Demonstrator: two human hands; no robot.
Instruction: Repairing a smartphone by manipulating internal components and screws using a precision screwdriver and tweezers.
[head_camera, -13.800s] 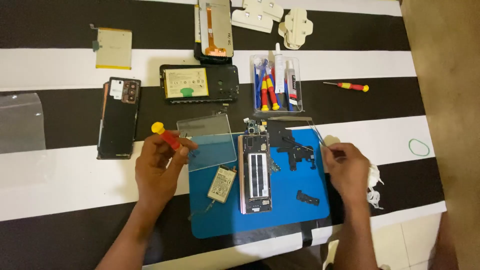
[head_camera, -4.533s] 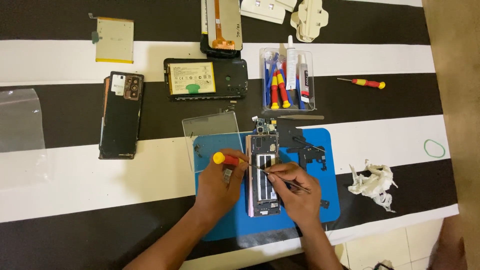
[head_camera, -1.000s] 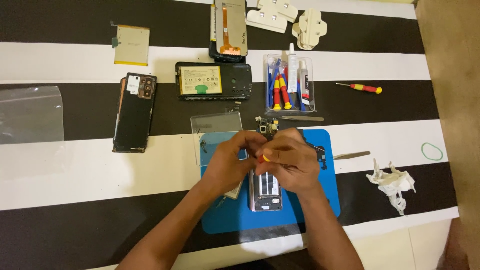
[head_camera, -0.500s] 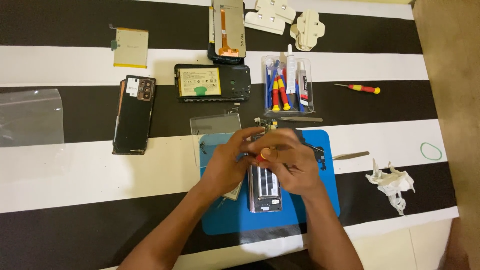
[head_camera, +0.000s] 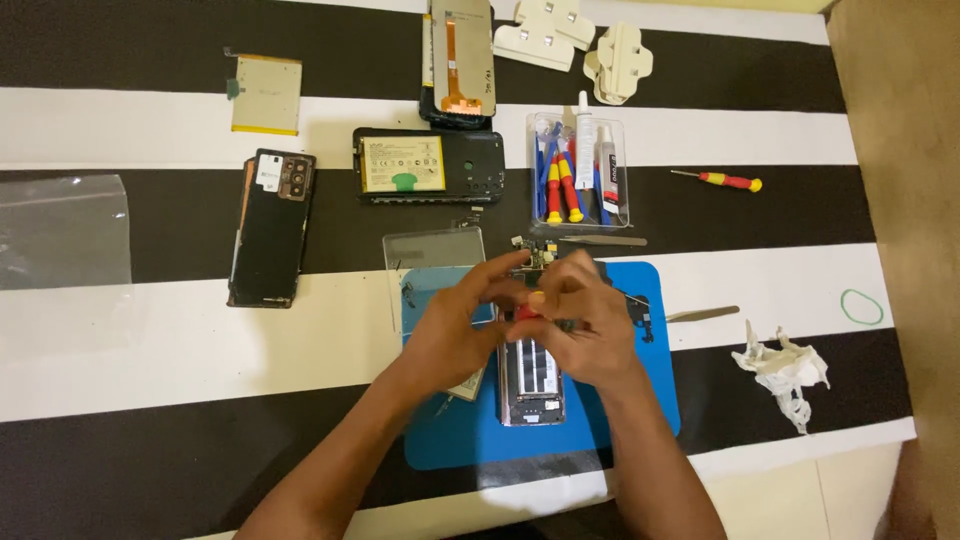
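a: where is the small screwdriver (head_camera: 527, 312) held?

b: gripped between both hands, left hand (head_camera: 455, 325) and right hand (head_camera: 590, 325) pressed together, above the opened phone (head_camera: 532, 378) on the blue mat (head_camera: 640, 400).

a: it is best kept upright and turned gently.

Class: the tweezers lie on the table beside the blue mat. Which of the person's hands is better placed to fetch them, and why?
Right, probably. The tweezers lie just off the blue mat on the right hand's side; the left hand would need to cross the opened phone.
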